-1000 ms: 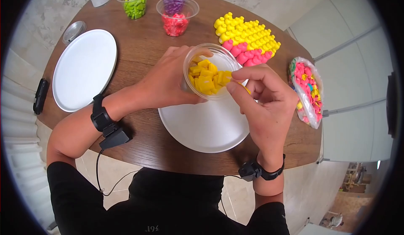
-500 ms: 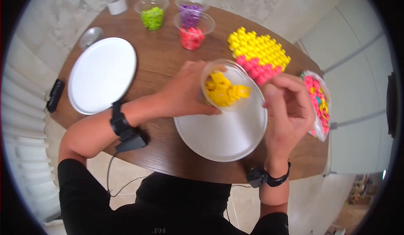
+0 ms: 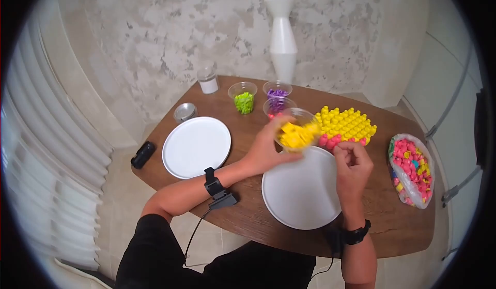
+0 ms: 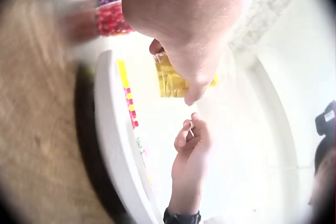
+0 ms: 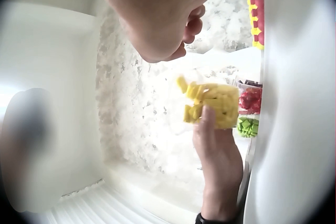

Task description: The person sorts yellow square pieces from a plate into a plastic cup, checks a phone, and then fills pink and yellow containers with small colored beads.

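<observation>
My left hand (image 3: 266, 147) holds a clear plastic cup of small flat yellow pieces (image 3: 297, 135) above the near white round tray (image 3: 299, 196). Its thumb lies across the cup's side in the right wrist view, where one yellow piece (image 5: 182, 84) shows above the others. To the right of the cup, my right hand (image 3: 354, 165) is raised over the tray's right edge, apart from the cup. The fingers are curled in toward the thumb, and no piece shows between them. Behind the hands stand rows of small bottle-shaped yellow pieces (image 3: 343, 124) and pink pieces (image 3: 330, 140).
A second white round tray (image 3: 196, 147) lies at left, near a silver tin (image 3: 185, 112) and a black object (image 3: 143, 154). Cups of green pieces (image 3: 244, 103) and purple pieces (image 3: 278, 92) stand at the back. A plastic bag (image 3: 413, 170) of colourful pieces sits at right.
The right hand has drawn away from the cup, where it pinched a yellow piece. The left hand still holds the cup, whose pieces look blurred now. The head view has tilted up.
</observation>
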Demonstrator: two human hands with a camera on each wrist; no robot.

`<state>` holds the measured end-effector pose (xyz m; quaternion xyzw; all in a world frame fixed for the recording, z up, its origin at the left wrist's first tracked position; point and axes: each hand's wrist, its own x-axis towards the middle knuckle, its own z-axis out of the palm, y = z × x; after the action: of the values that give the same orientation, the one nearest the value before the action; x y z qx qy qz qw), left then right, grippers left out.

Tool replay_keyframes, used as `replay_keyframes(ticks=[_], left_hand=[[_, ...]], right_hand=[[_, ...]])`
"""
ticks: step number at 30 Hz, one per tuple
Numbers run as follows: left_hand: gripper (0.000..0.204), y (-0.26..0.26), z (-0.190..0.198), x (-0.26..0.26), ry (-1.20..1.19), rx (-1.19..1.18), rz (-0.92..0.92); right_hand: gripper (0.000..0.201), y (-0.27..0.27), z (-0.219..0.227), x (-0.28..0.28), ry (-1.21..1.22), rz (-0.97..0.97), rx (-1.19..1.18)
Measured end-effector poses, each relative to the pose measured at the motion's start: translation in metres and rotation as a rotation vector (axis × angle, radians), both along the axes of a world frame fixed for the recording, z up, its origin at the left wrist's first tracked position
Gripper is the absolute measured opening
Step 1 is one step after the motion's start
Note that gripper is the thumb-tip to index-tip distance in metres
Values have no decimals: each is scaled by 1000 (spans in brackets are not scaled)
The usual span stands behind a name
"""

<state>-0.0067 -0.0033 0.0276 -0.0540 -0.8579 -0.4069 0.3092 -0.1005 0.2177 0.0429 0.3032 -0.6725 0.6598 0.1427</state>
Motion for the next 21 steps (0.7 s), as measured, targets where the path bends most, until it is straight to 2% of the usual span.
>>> replay_keyframes(ticks=[1,5,7,10,16,21], left_hand=[[85,-4,3,-4,54,156,25],[79,17,20,6,-125,34,-22],[78,14,17,9,-150,75,-93],[82,1,27,17,-100,269,3],[81,-46,30,36,-174,56,256],[88,-101,12,28,-263,-58,285]], right_hand=[[5,0,-1,-3,-1,-14,-19],[7,-2,-8,-8,87,-50,26],[7,-4,-12,-9,89,-36,79],[7,-4,-11,-10,177,-43,73],[7,-5,-17,-16,139,-61,141],[8,-6,-17,-15,107,-54,155]])
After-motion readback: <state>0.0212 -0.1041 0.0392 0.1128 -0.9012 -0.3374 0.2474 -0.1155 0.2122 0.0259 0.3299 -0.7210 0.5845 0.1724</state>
